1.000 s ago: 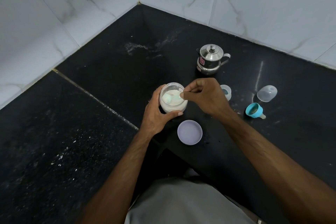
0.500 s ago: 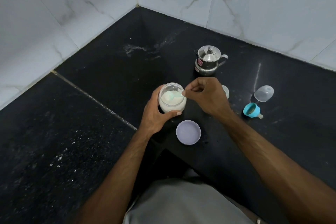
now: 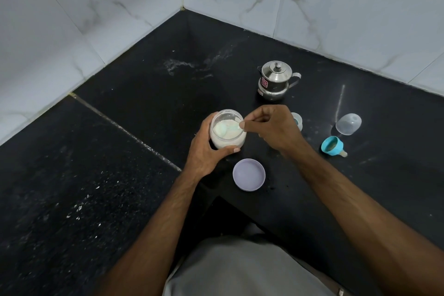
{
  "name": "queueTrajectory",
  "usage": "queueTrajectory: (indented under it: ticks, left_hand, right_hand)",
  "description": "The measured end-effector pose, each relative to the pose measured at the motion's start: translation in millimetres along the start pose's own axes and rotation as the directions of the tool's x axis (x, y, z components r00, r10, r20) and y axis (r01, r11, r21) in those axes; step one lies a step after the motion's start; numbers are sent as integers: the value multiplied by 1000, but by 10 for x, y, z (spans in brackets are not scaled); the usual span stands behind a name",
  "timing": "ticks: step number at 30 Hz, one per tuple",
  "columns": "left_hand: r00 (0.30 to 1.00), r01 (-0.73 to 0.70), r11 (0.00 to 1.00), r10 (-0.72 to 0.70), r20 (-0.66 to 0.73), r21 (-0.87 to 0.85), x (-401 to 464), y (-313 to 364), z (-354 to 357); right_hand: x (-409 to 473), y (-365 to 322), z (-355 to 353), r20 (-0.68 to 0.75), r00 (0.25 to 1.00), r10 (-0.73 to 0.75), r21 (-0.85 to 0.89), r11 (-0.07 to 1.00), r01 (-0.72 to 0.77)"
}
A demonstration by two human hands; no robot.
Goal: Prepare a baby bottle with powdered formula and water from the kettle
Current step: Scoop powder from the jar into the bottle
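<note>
A clear jar of white formula powder (image 3: 228, 138) stands open on the black counter, and my left hand (image 3: 206, 151) is wrapped around its left side. My right hand (image 3: 271, 127) pinches the handle of a pale green scoop (image 3: 229, 128) whose bowl lies inside the jar on the powder. Behind my right hand the open baby bottle (image 3: 297, 120) shows only partly. The steel kettle (image 3: 276, 80) with its lid on stands further back. A blue teat ring (image 3: 332, 146) lies on its side at the right, with the clear bottle cap (image 3: 348, 124) just beyond it.
The jar's lilac lid (image 3: 249, 177) lies upside down just in front of the jar. White marble walls (image 3: 96, 19) meet in a corner behind the counter (image 3: 120, 163). Powder specks dot the counter at the left and near the corner.
The scoop's bowl has sunk lower into the jar's powder as my right hand tilted slightly. My left hand and the jar have stayed put.
</note>
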State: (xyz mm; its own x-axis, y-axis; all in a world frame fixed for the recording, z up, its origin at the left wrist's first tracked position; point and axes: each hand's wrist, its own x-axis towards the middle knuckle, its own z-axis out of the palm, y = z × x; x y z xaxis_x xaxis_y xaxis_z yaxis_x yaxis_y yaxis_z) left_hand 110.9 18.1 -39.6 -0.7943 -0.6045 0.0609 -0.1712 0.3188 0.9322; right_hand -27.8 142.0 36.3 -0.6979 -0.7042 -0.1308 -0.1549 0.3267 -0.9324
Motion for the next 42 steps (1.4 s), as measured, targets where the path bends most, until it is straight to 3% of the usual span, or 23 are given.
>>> queueTrajectory:
  ticks: [7, 12, 16, 22, 34, 37, 42]
  left_hand:
    - [999, 35, 999, -35, -3, 21, 28, 4, -7]
    - [999, 29, 999, -30, 15, 25, 53, 17, -11]
    - [999, 39, 999, -39, 12, 19, 38, 6, -13]
    - [998, 53, 998, -53, 14, 16, 50, 13, -16]
    - [995, 94, 996, -94, 18, 6, 59, -17, 1]
    - [996, 68, 997, -66, -55, 35, 8, -15, 18]
    - [943, -84, 992, 111, -315, 98, -122, 79, 77]
  right_hand:
    - [4, 18, -63, -36, 999, 32, 90, 995, -29]
    - [29, 31, -26, -91, 993, -81, -64, 995, 76]
    - [9, 25, 76, -36, 994, -107, -112, 988, 103]
    - [15, 32, 37, -37, 999, -3, 33, 999, 4]
    - [3, -5, -140, -96, 992, 82, 152, 986, -67]
    - [-5, -2, -210, -93, 988, 123, 167, 980, -106]
    - [-29, 0, -359, -87, 989, 123, 230, 968, -100]
